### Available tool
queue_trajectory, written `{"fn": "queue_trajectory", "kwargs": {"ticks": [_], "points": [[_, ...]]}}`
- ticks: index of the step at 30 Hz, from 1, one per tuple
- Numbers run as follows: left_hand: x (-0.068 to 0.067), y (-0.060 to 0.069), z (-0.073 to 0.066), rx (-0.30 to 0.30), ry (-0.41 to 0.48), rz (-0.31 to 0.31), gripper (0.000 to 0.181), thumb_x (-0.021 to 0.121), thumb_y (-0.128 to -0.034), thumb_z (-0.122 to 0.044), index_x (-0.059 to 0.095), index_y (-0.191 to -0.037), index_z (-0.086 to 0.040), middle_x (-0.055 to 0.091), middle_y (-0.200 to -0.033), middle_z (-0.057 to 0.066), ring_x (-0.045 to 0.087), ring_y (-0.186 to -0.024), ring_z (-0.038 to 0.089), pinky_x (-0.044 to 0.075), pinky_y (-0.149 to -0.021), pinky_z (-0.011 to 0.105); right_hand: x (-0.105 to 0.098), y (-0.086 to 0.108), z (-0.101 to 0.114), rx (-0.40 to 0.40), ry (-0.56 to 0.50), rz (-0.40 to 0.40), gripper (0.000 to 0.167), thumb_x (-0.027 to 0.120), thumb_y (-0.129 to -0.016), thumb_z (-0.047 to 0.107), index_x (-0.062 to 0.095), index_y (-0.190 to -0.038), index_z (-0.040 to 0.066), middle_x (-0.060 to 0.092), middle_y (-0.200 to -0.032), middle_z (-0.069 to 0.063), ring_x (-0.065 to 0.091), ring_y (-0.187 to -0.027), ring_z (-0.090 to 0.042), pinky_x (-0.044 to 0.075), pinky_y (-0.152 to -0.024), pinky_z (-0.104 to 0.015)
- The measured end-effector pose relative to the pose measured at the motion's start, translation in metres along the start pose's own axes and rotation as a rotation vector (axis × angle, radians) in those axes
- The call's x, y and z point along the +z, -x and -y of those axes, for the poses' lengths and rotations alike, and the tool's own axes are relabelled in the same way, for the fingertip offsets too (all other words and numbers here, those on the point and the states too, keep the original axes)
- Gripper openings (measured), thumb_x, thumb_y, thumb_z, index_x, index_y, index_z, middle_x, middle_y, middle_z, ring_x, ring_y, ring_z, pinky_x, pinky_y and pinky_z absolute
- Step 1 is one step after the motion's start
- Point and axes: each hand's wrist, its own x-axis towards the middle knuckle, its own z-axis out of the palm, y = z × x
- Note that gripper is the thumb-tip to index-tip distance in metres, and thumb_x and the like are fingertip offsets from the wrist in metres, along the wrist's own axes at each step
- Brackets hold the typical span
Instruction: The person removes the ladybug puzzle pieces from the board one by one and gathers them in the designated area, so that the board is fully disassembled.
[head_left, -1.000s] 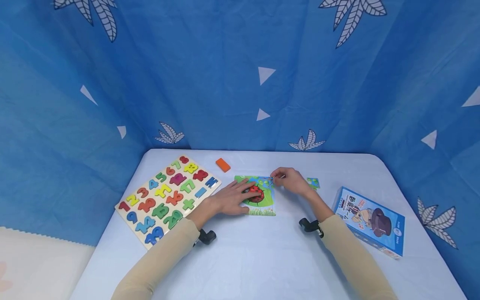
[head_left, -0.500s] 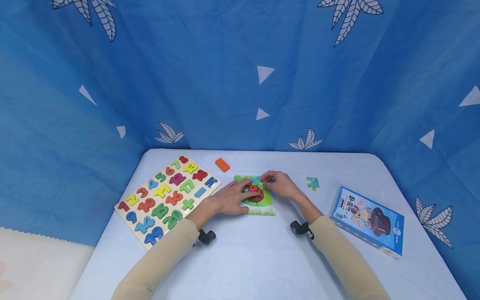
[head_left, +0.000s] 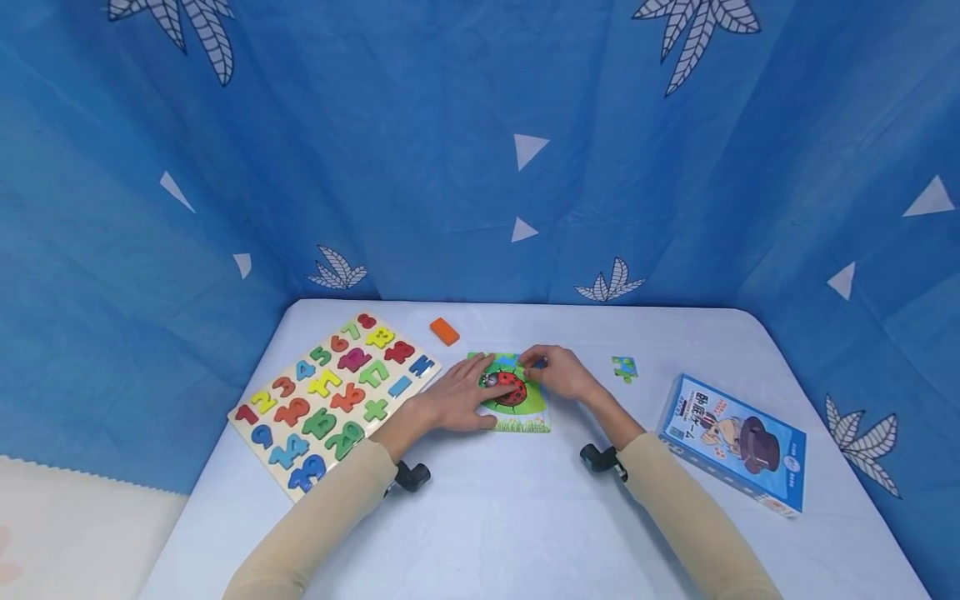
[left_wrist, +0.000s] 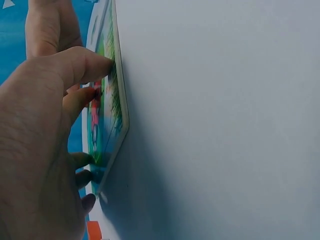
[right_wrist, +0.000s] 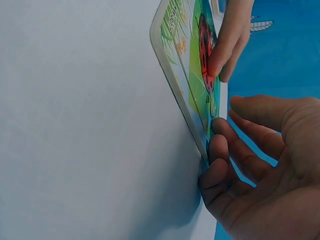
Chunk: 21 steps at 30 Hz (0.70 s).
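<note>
A ladybird jigsaw puzzle (head_left: 517, 423) in a flat frame lies on the white table. My left hand (head_left: 459, 398) rests on its left side with spread fingers, the fingertips touching the picture, as the left wrist view shows too. At the puzzle's upper right is my right hand (head_left: 561, 372), its fingers bent. In the right wrist view its lower fingertips (right_wrist: 216, 172) touch the puzzle's edge and the thumb stands apart; no piece shows between them. The fingers hide that corner. A loose blue-green jigsaw piece (head_left: 624, 368) lies to the right of the right hand.
A wooden number board (head_left: 298, 379) with colourful numerals lies to the left. An orange block (head_left: 444, 331) sits behind the puzzle. On the right stands a blue game box (head_left: 738, 442). Blue curtains (head_left: 450, 167) enclose the table's back and sides.
My right hand has moved left from the puzzle's upper right corner, where it held a small piece, onto the picture's upper part. The loose piece is now fully visible. The left hand stays nearly still.
</note>
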Motion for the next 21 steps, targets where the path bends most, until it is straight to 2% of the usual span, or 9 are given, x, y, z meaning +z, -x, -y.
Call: {"fn": "queue_trajectory", "kwargs": {"ticks": [7, 13, 21], "points": [[0.0017, 0.0017, 0.0027, -0.004, 0.027, -0.018, 0.069, 0.051, -0.0951, -0.060, 0.026, -0.158, -0.046, 0.005, -0.169, 0.013, 0.005, -0.155, 0.032, 0.015, -0.123, 0.053, -0.0013, -0.0001, -0.0002, -0.001, -0.009, 0.018, 0.024, 0.066, -0.097, 0.017, 0.071, -0.120, 0.012, 0.069, -0.109, -0.003, 0.062, -0.102, -0.021, 0.049, -0.090, -0.042], [0.0009, 0.0017, 0.0036, -0.012, 0.029, 0.003, 0.065, 0.048, -0.0964, -0.062, 0.025, -0.156, -0.050, 0.001, -0.170, 0.010, 0.002, -0.156, 0.029, 0.012, -0.124, 0.052, -0.0013, -0.0022, -0.0013, -0.009, -0.009, 0.020, 0.025, 0.066, -0.097, 0.017, 0.071, -0.121, 0.012, 0.069, -0.109, -0.003, 0.062, -0.105, -0.022, 0.049, -0.094, -0.044], [-0.0016, 0.0036, 0.0027, -0.012, 0.021, 0.021, 0.064, 0.046, -0.0981, -0.063, 0.026, -0.156, -0.047, -0.001, -0.170, 0.011, -0.001, -0.156, 0.029, 0.010, -0.124, 0.054, 0.0001, -0.0022, 0.0013, -0.007, -0.012, 0.018, 0.026, 0.065, -0.098, 0.016, 0.070, -0.123, 0.011, 0.070, -0.112, -0.004, 0.062, -0.111, -0.024, 0.048, -0.098, -0.045]]}}
